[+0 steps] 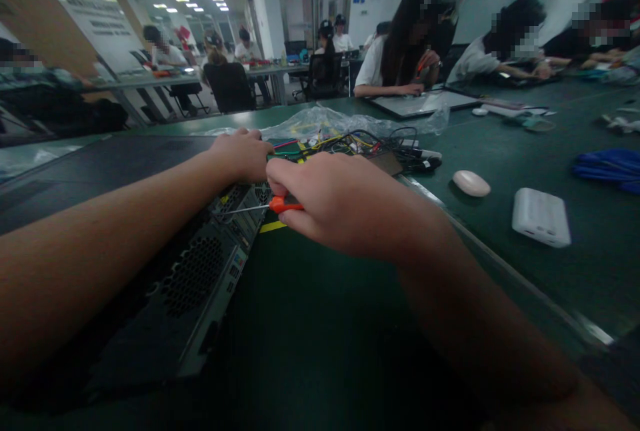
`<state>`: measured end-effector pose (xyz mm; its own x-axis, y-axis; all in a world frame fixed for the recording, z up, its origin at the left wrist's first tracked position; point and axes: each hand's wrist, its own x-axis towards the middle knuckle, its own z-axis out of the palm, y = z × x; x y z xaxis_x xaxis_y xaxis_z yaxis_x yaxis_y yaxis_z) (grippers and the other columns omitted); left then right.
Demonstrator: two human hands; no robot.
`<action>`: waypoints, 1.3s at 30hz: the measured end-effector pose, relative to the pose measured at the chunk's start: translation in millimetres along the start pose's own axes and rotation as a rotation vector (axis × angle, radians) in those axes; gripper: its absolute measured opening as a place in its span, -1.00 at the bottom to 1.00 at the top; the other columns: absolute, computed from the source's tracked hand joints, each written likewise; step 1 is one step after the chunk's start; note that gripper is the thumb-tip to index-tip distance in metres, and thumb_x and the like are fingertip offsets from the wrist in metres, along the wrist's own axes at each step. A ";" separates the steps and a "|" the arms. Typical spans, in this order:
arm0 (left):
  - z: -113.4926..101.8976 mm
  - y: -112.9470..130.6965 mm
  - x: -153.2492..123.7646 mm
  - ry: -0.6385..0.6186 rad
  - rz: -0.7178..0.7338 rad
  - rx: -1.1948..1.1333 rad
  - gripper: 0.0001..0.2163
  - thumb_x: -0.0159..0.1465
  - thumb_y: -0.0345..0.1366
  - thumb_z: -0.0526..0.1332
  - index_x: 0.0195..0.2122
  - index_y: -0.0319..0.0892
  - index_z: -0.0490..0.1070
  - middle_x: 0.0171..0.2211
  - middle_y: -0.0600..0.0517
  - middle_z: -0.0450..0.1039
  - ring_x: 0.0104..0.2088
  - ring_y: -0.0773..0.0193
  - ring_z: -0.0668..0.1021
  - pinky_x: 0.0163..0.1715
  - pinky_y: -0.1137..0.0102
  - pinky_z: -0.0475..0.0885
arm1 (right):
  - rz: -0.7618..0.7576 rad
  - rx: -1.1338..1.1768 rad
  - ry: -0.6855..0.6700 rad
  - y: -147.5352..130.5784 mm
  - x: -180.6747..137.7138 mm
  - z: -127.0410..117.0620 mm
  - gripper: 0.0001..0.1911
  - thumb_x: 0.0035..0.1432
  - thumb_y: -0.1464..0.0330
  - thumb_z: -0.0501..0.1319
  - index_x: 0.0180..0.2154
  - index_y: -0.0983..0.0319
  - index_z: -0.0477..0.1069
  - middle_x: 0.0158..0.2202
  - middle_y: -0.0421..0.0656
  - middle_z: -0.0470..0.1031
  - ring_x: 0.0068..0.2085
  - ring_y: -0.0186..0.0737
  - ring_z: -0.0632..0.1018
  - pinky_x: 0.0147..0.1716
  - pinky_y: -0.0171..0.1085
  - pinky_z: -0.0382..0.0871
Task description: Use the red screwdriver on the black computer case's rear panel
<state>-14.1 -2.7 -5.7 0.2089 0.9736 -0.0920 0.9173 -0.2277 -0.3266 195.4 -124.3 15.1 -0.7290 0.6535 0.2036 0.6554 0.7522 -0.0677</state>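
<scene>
A black computer case (165, 284) lies flat on the green table (320, 324), its vented rear panel facing me. My right hand (340, 201) is closed around an orange-handled screwdriver (280, 205) whose thin shaft points left at the case's rear panel. My left hand (243, 154) rests curled on the top far corner of the case, fingers bent down over its edge; whether it holds anything is hidden.
Beyond the case lie a tangle of coloured wires (350, 144) and a clear plastic bag (350, 121). A white oval object (471, 183), a white ribbed box (541, 216) and blue fabric (607, 168) sit to the right. Several people work at the table's far side.
</scene>
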 end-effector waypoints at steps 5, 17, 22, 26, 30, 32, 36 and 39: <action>1.7 -0.9 1.6 0.003 -0.013 -0.004 -0.35 0.39 0.14 0.21 0.48 0.15 0.50 0.48 -0.22 0.41 0.50 -0.33 0.38 0.36 -0.09 0.46 | 0.000 -0.001 0.005 0.3 0.4 0.2 -0.64 0.53 0.36 0.17 0.24 0.28 0.50 -0.07 0.02 0.72 -0.20 -0.10 0.56 -0.30 -0.16 0.05; 2.9 1.4 0.1 0.034 -0.015 -0.046 -0.33 0.35 0.10 0.28 0.47 0.10 0.52 0.48 -0.27 0.41 0.50 -0.46 0.38 0.36 -0.21 0.44 | -0.001 0.000 -0.010 1.3 1.6 0.4 -0.68 0.51 0.34 0.20 0.20 0.26 0.51 -0.13 -0.03 0.69 -0.23 -0.11 0.53 -0.32 -0.17 0.05; -0.7 2.3 -2.5 0.019 -0.017 -0.028 -0.34 0.38 0.06 0.24 0.50 0.13 0.47 0.49 -0.24 0.41 0.51 -0.39 0.37 0.37 -0.16 0.44 | 0.002 0.020 -0.016 1.3 1.2 -0.7 -0.63 0.51 0.34 0.18 0.25 0.28 0.50 -0.07 0.01 0.72 -0.21 -0.11 0.54 -0.30 -0.17 0.05; -0.2 -0.6 -0.4 0.006 -0.009 -0.052 -0.30 0.32 0.09 0.33 0.50 0.18 0.48 0.48 -0.22 0.42 0.50 -0.37 0.38 0.39 -0.12 0.43 | 0.000 0.002 -0.004 1.1 0.7 -0.2 -0.67 0.50 0.34 0.21 0.20 0.27 0.52 -0.12 -0.03 0.70 -0.24 -0.13 0.52 -0.31 -0.17 0.03; 1.3 -1.4 1.6 -0.001 -0.011 -0.036 -0.29 0.32 0.15 0.31 0.50 0.15 0.48 0.50 -0.21 0.40 0.50 -0.37 0.38 0.40 -0.11 0.42 | -0.001 -0.005 -0.001 1.7 1.0 0.4 -0.70 0.51 0.33 0.21 0.17 0.26 0.52 -0.17 -0.05 0.67 -0.25 -0.13 0.52 -0.32 -0.18 0.03; 2.0 -0.2 1.4 0.007 -0.013 -0.019 -0.30 0.36 0.13 0.29 0.51 0.10 0.47 0.51 -0.23 0.38 0.51 -0.38 0.37 0.40 -0.14 0.42 | 0.001 -0.003 -0.011 1.6 1.3 0.0 -0.70 0.52 0.33 0.20 0.17 0.27 0.52 -0.19 -0.05 0.67 -0.24 -0.12 0.52 -0.32 -0.18 0.04; 4.2 2.1 0.8 0.031 -0.031 -0.007 -0.33 0.40 0.07 0.26 0.51 0.07 0.46 0.51 -0.23 0.39 0.51 -0.35 0.38 0.39 -0.12 0.43 | 0.007 0.000 -0.021 0.8 1.7 -1.1 -0.70 0.51 0.35 0.21 0.16 0.28 0.53 -0.19 -0.04 0.67 -0.23 -0.13 0.54 -0.31 -0.18 0.05; 7.1 2.0 1.6 0.045 -0.039 0.007 -0.37 0.40 0.04 0.25 0.49 0.10 0.49 0.48 -0.21 0.43 0.50 -0.33 0.40 0.37 -0.08 0.45 | 0.003 -0.013 -0.014 0.9 1.2 -1.1 -0.72 0.51 0.35 0.21 0.15 0.28 0.53 -0.19 -0.04 0.67 -0.23 -0.12 0.55 -0.32 -0.17 0.04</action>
<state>-14.3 -1.7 -13.2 0.1887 0.9814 -0.0364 0.9228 -0.1899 -0.3352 195.3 -122.9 16.4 -0.7298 0.6569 0.1896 0.6599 0.7493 -0.0557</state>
